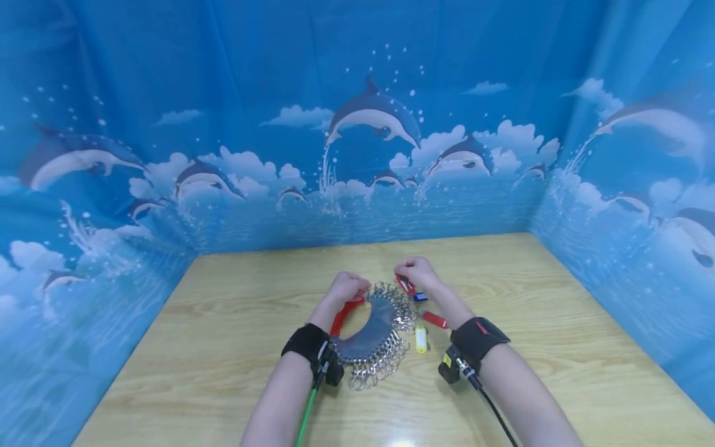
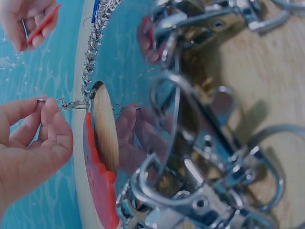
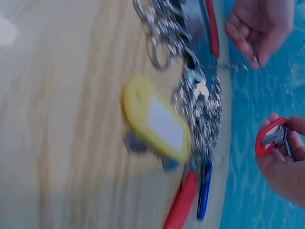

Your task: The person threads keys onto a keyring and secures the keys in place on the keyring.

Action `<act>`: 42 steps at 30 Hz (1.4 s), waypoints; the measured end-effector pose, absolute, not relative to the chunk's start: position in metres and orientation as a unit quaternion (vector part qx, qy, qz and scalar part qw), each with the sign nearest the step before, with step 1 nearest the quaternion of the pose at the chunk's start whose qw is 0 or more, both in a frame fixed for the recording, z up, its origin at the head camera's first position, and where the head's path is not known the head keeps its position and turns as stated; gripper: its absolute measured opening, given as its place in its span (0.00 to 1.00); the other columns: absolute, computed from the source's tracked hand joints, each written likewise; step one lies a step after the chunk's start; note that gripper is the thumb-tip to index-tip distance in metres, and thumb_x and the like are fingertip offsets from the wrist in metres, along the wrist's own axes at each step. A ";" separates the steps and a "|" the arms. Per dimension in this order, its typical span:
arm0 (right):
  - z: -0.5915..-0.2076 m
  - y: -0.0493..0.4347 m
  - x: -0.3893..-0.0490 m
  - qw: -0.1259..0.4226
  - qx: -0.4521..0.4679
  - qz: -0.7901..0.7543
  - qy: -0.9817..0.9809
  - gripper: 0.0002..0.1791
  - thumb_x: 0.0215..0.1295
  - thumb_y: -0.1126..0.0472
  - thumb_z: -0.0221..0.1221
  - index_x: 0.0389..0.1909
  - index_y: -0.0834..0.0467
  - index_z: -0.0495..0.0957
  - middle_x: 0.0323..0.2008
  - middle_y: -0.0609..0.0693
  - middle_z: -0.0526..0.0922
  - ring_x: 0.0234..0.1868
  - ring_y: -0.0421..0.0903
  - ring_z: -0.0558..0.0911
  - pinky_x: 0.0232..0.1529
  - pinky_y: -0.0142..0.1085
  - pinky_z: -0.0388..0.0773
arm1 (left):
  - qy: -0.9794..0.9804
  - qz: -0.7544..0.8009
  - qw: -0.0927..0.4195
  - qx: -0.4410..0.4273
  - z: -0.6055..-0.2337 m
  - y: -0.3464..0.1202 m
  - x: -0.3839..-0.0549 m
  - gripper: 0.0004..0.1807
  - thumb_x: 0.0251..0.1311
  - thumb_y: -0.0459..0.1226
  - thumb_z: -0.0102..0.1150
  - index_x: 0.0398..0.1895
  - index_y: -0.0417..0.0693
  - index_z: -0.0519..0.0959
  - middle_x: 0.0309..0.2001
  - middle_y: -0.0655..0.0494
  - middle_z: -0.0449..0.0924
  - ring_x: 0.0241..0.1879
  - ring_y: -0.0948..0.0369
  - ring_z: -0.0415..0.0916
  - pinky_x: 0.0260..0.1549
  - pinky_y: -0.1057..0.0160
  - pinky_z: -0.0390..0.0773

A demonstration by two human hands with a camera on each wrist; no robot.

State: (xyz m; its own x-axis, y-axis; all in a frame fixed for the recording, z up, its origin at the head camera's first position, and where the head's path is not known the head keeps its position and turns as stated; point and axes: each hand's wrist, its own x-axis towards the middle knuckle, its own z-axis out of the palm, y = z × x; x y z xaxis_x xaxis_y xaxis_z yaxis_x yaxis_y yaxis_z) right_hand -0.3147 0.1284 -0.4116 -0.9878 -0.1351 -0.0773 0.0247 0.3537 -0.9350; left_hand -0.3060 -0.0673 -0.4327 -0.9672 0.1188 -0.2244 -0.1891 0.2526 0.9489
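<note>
A curved metal key holder point(image 1: 371, 335) with a red grip point(image 1: 341, 318) stands at the table's middle, its outer edge lined with snap hooks point(image 1: 380, 363) that carry split rings. At its far end my left hand point(image 1: 347, 287) pinches the split ring of one hook between thumb and fingertips, the hook point(image 2: 74, 104) stretched out straight. To the right, my right hand point(image 1: 419, 272) holds a red key tag point(image 3: 261, 143) with a white label; a dark metal piece lies against it, partly hidden by the fingers. Just below that hand is a blue key tag point(image 1: 420, 297).
Another red key tag point(image 1: 434, 320) and a yellow key tag point(image 1: 421, 339) with a white label lie on the wooden table point(image 1: 223, 347), right of the hooks. A blue dolphin-print curtain point(image 1: 268, 155) encloses the table's back and sides.
</note>
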 end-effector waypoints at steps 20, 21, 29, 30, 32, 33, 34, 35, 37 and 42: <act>-0.428 0.093 -0.317 0.085 -0.102 -0.477 0.869 0.06 0.62 0.66 0.56 0.35 0.64 0.80 0.29 0.52 0.80 0.29 0.44 0.75 0.29 0.34 0.71 | 0.776 0.617 0.123 -0.040 -0.433 -0.059 -0.309 0.10 0.55 0.27 0.53 0.37 0.28 0.79 0.20 0.52 0.75 0.20 0.64 0.73 0.23 0.68 0.74; -0.429 0.093 -0.317 0.084 -0.106 -0.476 0.869 0.06 0.61 0.66 0.56 0.34 0.64 0.80 0.29 0.51 0.80 0.28 0.44 0.75 0.28 0.33 0.71 | 0.777 0.617 0.117 -0.042 -0.433 -0.059 -0.308 0.10 0.54 0.27 0.53 0.36 0.28 0.79 0.20 0.53 0.75 0.20 0.64 0.73 0.23 0.68 0.74; -0.430 0.086 -0.313 0.031 -0.137 -0.437 0.888 0.04 0.60 0.68 0.57 0.33 0.64 0.80 0.30 0.51 0.81 0.30 0.43 0.76 0.30 0.32 0.73 | 0.799 0.596 0.075 -0.041 -0.431 -0.055 -0.304 0.09 0.47 0.27 0.55 0.31 0.29 0.80 0.21 0.50 0.77 0.22 0.61 0.74 0.26 0.65 0.75; -0.430 0.085 -0.313 0.027 -0.139 -0.436 0.889 0.04 0.60 0.68 0.57 0.32 0.64 0.80 0.30 0.52 0.81 0.30 0.43 0.76 0.30 0.33 0.73 | 0.806 0.586 0.071 -0.042 -0.431 -0.055 -0.304 0.08 0.47 0.27 0.56 0.29 0.30 0.80 0.21 0.49 0.77 0.22 0.61 0.74 0.25 0.65 0.75; -0.428 0.084 -0.311 0.024 -0.140 -0.436 0.889 0.03 0.60 0.69 0.57 0.31 0.64 0.79 0.29 0.52 0.80 0.29 0.44 0.76 0.30 0.33 0.73 | 0.820 0.567 0.064 -0.042 -0.430 -0.055 -0.304 0.07 0.47 0.28 0.57 0.28 0.32 0.81 0.21 0.49 0.77 0.22 0.60 0.74 0.24 0.65 0.73; -0.428 0.084 -0.311 0.023 -0.142 -0.435 0.889 0.03 0.60 0.70 0.56 0.31 0.64 0.79 0.29 0.52 0.80 0.29 0.43 0.76 0.30 0.33 0.73 | 0.828 0.557 0.060 -0.041 -0.430 -0.055 -0.305 0.06 0.47 0.28 0.58 0.27 0.32 0.81 0.21 0.49 0.77 0.22 0.60 0.73 0.23 0.66 0.72; -0.428 0.084 -0.310 0.022 -0.144 -0.435 0.888 0.03 0.60 0.70 0.56 0.31 0.64 0.79 0.28 0.52 0.80 0.28 0.43 0.76 0.29 0.33 0.73 | 0.833 0.549 0.059 -0.040 -0.430 -0.056 -0.305 0.06 0.47 0.29 0.58 0.26 0.33 0.81 0.21 0.48 0.77 0.21 0.60 0.72 0.21 0.67 0.70; -0.429 0.084 -0.310 0.021 -0.148 -0.434 0.889 0.03 0.60 0.71 0.56 0.31 0.64 0.79 0.28 0.51 0.80 0.28 0.43 0.76 0.29 0.33 0.73 | 0.838 0.541 0.058 -0.039 -0.430 -0.056 -0.305 0.06 0.47 0.29 0.58 0.25 0.32 0.82 0.21 0.48 0.77 0.20 0.61 0.71 0.19 0.68 0.68; -0.430 0.084 -0.310 0.021 -0.151 -0.432 0.889 0.03 0.60 0.71 0.56 0.30 0.63 0.78 0.27 0.51 0.80 0.27 0.42 0.76 0.27 0.32 0.73 | 0.846 0.529 0.058 -0.035 -0.429 -0.057 -0.306 0.06 0.46 0.28 0.57 0.23 0.31 0.82 0.19 0.48 0.77 0.17 0.62 0.67 0.16 0.69 0.64; -0.434 0.085 -0.309 0.010 -0.162 -0.425 0.891 0.03 0.62 0.69 0.55 0.31 0.62 0.78 0.26 0.50 0.79 0.24 0.42 0.74 0.24 0.32 0.71 | 0.863 0.502 0.065 -0.020 -0.429 -0.057 -0.306 0.08 0.49 0.30 0.55 0.23 0.31 0.82 0.19 0.46 0.77 0.13 0.64 0.59 0.13 0.69 0.56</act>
